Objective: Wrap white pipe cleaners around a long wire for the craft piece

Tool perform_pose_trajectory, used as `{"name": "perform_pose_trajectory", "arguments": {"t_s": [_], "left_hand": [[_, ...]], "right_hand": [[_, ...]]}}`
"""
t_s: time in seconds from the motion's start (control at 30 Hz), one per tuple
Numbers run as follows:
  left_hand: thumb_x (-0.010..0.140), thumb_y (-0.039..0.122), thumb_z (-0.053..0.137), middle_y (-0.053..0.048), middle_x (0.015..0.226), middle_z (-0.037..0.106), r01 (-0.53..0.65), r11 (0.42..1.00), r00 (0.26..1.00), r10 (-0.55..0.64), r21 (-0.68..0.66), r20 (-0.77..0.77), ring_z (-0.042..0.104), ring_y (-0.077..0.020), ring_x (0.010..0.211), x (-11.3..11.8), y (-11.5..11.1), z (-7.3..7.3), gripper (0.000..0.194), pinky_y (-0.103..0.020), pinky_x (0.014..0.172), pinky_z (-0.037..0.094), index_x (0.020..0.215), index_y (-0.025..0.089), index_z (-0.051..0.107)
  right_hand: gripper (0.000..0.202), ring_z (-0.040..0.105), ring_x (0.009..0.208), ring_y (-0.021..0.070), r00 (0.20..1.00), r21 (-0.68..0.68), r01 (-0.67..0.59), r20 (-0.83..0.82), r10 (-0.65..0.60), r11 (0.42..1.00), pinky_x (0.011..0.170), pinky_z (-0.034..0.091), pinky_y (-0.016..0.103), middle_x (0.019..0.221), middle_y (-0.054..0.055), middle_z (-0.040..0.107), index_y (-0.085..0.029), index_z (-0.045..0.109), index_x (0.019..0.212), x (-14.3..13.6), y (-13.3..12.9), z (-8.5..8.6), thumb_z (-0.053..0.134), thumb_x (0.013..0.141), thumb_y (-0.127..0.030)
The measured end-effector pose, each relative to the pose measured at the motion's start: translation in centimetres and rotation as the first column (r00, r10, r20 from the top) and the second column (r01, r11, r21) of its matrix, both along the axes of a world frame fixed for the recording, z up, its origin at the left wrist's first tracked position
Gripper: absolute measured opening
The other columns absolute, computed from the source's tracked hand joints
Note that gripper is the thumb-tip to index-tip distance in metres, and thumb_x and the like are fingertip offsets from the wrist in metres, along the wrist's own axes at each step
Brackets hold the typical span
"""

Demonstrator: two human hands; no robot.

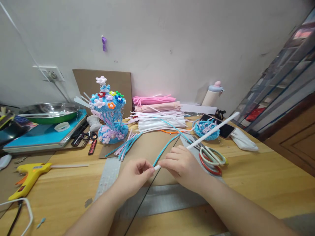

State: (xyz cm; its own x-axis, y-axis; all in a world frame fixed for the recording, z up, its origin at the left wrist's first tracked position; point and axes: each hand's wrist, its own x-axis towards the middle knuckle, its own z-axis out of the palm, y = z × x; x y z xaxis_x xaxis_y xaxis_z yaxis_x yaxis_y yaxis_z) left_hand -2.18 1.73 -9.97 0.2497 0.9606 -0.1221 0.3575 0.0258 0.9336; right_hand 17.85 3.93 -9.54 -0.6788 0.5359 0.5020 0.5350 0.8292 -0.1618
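A white pipe cleaner (213,130) runs through my right hand (183,165) and slants up to the right. The fingers of that hand are closed around it. My left hand (136,175) pinches the near end between thumb and forefinger. Just beyond my fingertips lies a blue pipe cleaner (165,149) on a piece of brown cardboard (145,144). Left of it rests a small bunch of blue and lilac pipe cleaner pieces (126,144). Scissors with pale and red handles (213,157) lie to the right of my right hand.
Bundles of white (159,124) and pink pipe cleaners (154,100) lie at the back. A flower-covered blue ornament (108,105) stands left of them. A yellow glue gun (31,175) lies at far left. A blue woven piece (208,131) and a phone (225,129) are at right.
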Motion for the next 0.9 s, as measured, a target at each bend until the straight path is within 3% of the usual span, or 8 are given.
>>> {"name": "perform_pose_trajectory", "arguments": {"t_s": [0.2, 0.43, 0.53, 0.67, 0.73, 0.8, 0.83, 0.9], "left_hand": [[0.072, 0.032, 0.071, -0.004, 0.059, 0.065, 0.267, 0.862, 0.842, 0.009, -0.431, 0.539, 0.054, -0.0090, 0.049, -1.3, 0.3, -0.4, 0.023, -0.020, 0.052, 0.036, 0.066, 0.011, 0.063], [0.066, 0.035, 0.074, 0.005, 0.051, 0.044, 0.476, 0.731, 0.653, 0.078, -0.489, 0.753, 0.041, -0.0057, 0.044, -0.3, -0.3, -0.9, 0.029, -0.019, 0.045, 0.032, 0.069, 0.014, 0.054], [0.068, 0.032, 0.072, 0.006, 0.057, 0.038, 0.476, 0.731, 0.592, 0.145, -0.489, 0.793, 0.037, -0.0045, 0.046, 0.3, -0.5, -1.0, 0.027, -0.015, 0.041, 0.025, 0.072, 0.016, 0.050], [0.076, 0.027, 0.062, 0.003, 0.067, 0.045, 0.286, 0.820, 0.604, 0.248, -0.496, 0.758, 0.041, -0.0049, 0.048, 0.9, -0.5, -1.5, 0.016, -0.014, 0.038, 0.022, 0.083, 0.018, 0.051], [0.076, 0.027, 0.059, 0.001, 0.076, 0.051, 0.060, 0.915, 0.694, 0.249, -0.399, 0.676, 0.047, -0.0079, 0.053, 1.1, -0.5, -1.7, 0.021, -0.017, 0.039, 0.027, 0.093, 0.021, 0.050], [0.075, 0.026, 0.059, -0.001, 0.085, 0.054, -0.226, 0.970, 0.851, 0.241, -0.088, 0.467, 0.053, -0.0125, 0.065, 1.0, -0.5, -1.7, 0.026, -0.021, 0.047, 0.037, 0.099, 0.023, 0.049], [0.075, 0.026, 0.060, -0.002, 0.089, 0.055, -0.292, 0.946, 0.921, 0.239, 0.141, 0.306, 0.055, -0.0151, 0.074, 0.9, -0.5, -1.8, 0.026, -0.025, 0.055, 0.042, 0.099, 0.023, 0.050], [0.079, 0.023, 0.060, -0.004, 0.094, 0.057, -0.187, 0.831, 0.972, 0.234, 0.525, -0.024, 0.054, -0.0191, 0.089, 0.6, -0.5, -1.8, 0.019, -0.032, 0.074, 0.044, 0.096, 0.022, 0.054]], "right_hand": [[0.015, 0.048, 0.069, 0.0152, 0.984, 0.028, -0.115, -0.137, 0.118, 0.993, 0.065, 0.027, 0.032, 0.074, 0.001, 0.068, -0.021, 0.066, 0.093, 0.2, -0.2, 0.3, 0.052, 0.090, -0.016], [0.016, 0.051, 0.072, 0.0158, 0.956, 0.160, -0.061, -0.276, 0.104, 0.985, 0.067, 0.031, 0.032, 0.079, 0.001, 0.070, -0.019, 0.064, 0.098, 0.0, -0.9, 0.0, 0.054, 0.087, -0.012], [0.016, 0.051, 0.071, 0.0157, 0.963, 0.162, 0.033, -0.268, 0.012, 0.986, 0.066, 0.030, 0.032, 0.081, 0.002, 0.071, -0.019, 0.064, 0.098, -0.3, -1.1, -0.2, 0.053, 0.088, -0.011], [0.017, 0.049, 0.067, 0.0157, 0.973, 0.077, 0.172, -0.171, -0.157, 0.982, 0.062, 0.026, 0.032, 0.074, 0.002, 0.068, -0.020, 0.066, 0.093, -0.6, -1.2, -0.4, 0.050, 0.089, -0.014], [0.017, 0.050, 0.065, 0.0153, 0.968, 0.017, 0.220, -0.130, -0.216, 0.975, 0.061, 0.025, 0.032, 0.070, 0.002, 0.066, -0.020, 0.066, 0.088, -0.6, -1.2, -0.4, 0.050, 0.089, -0.015], [0.017, 0.052, 0.065, 0.0146, 0.964, -0.058, 0.245, -0.097, -0.250, 0.968, 0.060, 0.025, 0.030, 0.068, 0.001, 0.064, -0.020, 0.066, 0.084, -0.6, -1.3, -0.4, 0.050, 0.089, -0.018], [0.017, 0.053, 0.065, 0.0143, 0.962, -0.099, 0.252, -0.082, -0.260, 0.963, 0.059, 0.026, 0.029, 0.068, 0.001, 0.063, -0.021, 0.066, 0.083, -0.7, -1.4, -0.3, 0.051, 0.089, -0.019], [0.017, 0.054, 0.064, 0.0136, 0.960, -0.177, 0.262, -0.050, -0.274, 0.949, 0.059, 0.027, 0.028, 0.068, 0.000, 0.063, -0.021, 0.066, 0.082, -0.7, -1.6, -0.2, 0.051, 0.088, -0.020]]}}
